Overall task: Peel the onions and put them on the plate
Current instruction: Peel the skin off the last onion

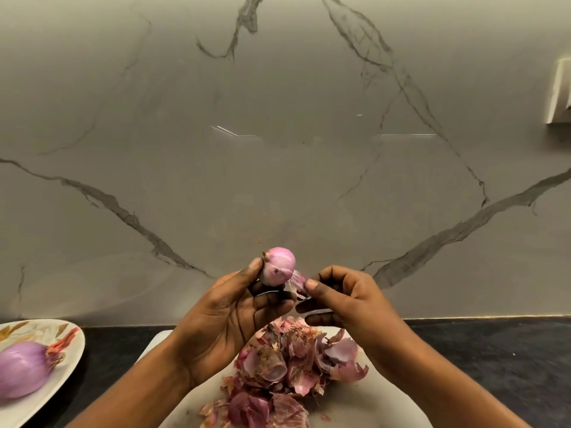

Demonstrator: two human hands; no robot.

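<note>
Two onions in view. Left hand [222, 319] raised above the table [494, 350], thumb and fingers closed around a small pink onion [277, 265]. Right hand [340, 301] just beside it, thumb and forefinger pinched together on a strip of skin [298, 281]. Second onion [24, 369], peeled, lies on the plate [72, 350] at far left. One heap of peels [287, 372] on a white board [355, 403] beneath the hands.

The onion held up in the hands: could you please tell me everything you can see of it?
The onion is small, round and pale pink-purple with a smooth, glossy, mostly peeled surface and a dry brownish tip pointing up and left. It is held up in front of the marble wall, above the pile of skins. The left hand grips it from below, thumb on its left side. The right hand pinches a strip of skin that appears to hang from its lower right.
</note>
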